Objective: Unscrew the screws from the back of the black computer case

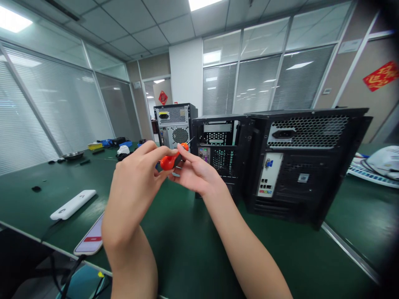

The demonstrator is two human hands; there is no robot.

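Note:
A screwdriver with a red and black handle (pixel 168 162) is held up between both hands, in front of the computer cases. My left hand (pixel 140 166) grips the rounded red end of the handle. My right hand (pixel 195 170) pinches the handle near its front, with the thumb on the red part. The thin shaft points up and to the right, towards the middle computer case (pixel 246 158), which has an open bay at its upper back. It cannot be told whether the tip touches the case.
A larger black case (pixel 299 166) stands at the right, another (pixel 177 114) farther back. A white power bank (pixel 73 204) and a phone (pixel 90 240) lie at the left on the green table (pixel 187 249). A metal bowl (pixel 72 155) sits at the back left.

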